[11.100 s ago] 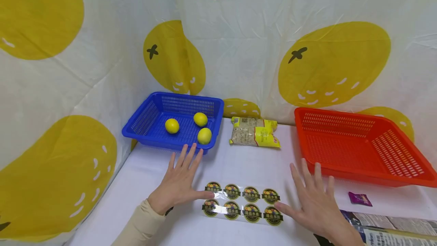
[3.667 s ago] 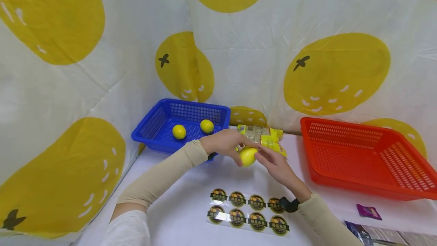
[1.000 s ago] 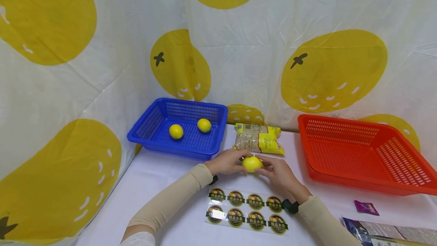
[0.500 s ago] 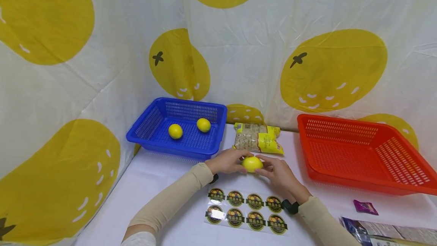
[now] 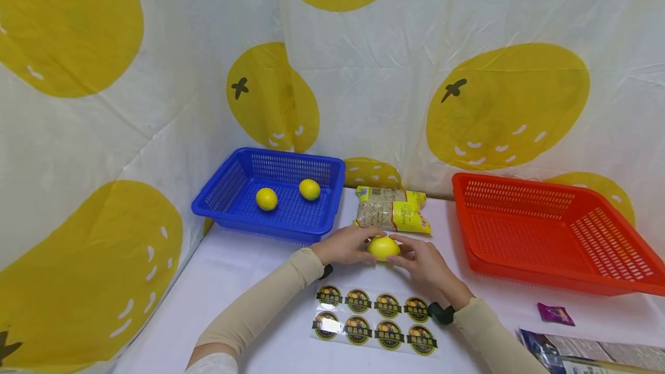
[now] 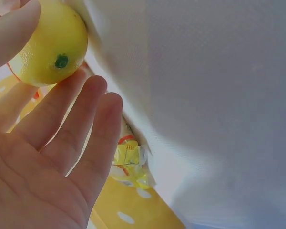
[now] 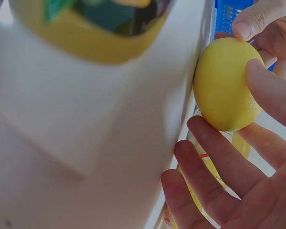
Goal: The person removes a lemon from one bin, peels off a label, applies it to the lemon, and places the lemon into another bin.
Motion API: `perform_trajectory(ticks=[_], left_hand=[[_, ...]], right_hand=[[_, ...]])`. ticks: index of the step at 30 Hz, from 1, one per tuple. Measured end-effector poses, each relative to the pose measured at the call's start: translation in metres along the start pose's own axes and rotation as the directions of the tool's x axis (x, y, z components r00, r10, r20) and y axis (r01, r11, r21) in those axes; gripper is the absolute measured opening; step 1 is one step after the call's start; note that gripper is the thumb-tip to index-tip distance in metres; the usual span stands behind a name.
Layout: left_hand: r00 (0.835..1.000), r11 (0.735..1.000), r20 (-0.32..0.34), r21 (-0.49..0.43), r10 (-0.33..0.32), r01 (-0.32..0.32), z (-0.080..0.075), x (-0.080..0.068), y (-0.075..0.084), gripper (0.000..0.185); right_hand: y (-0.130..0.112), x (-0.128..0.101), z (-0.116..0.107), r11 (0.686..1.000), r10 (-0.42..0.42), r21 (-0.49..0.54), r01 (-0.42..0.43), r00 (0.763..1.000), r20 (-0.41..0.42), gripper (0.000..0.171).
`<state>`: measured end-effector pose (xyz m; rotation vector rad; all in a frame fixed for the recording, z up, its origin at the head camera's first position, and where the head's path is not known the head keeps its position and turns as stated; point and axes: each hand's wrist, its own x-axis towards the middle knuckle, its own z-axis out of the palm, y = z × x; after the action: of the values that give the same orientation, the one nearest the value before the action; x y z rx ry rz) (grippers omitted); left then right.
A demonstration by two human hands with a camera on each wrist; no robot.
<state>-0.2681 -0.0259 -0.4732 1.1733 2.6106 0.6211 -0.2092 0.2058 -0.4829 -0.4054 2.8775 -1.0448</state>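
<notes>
A yellow lemon (image 5: 383,249) rests on the white tabletop between both hands, in front of a yellow-ended packet. My left hand (image 5: 349,246) holds its left side between thumb and fingers, and my right hand (image 5: 423,261) holds its right side likewise. The left wrist view shows the green stem spot on the lemon (image 6: 55,45), with the other fingers of the left hand (image 6: 47,143) extended below. From the right wrist, the thumb and index finger of the right hand (image 7: 243,176) touch the lemon (image 7: 226,83). A sheet of round fruit stickers (image 5: 374,319) lies nearer the body.
Two more lemons sit in a blue basket (image 5: 267,228) at the back left. A red basket (image 5: 545,273) stands to the right. The packet (image 5: 392,212) lies between them. A small purple wrapper (image 5: 555,314) and a printed foil package (image 5: 597,351) are at the front right.
The lemon came out of the blue basket, was held up between both hands, and was lowered onto the table. Over the last second hands and lemon have stayed nearly still.
</notes>
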Motion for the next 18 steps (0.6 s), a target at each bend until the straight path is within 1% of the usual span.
perform_trajectory(ticks=[5,12,18], left_hand=[[1.0,1.0,0.0,-0.002,0.005,-0.005,-0.001,-0.001,0.0,0.069],[1.0,0.999,-0.018,0.034,0.024,-0.023,0.0,-0.005,0.001,0.07],[1.0,0.999,-0.018,0.046,-0.008,0.009,0.002,-0.019,-0.002,0.073]], right_hand=[[-0.002,-0.001,-0.001,1.0,0.017,0.003,-0.017,1.0,0.002,0.058],[-0.003,-0.002,-0.002,0.999,0.04,-0.016,-0.04,0.999,0.006,0.062],[-0.005,-0.005,-0.007,0.999,0.048,-0.024,-0.048,0.999,0.011,0.067]])
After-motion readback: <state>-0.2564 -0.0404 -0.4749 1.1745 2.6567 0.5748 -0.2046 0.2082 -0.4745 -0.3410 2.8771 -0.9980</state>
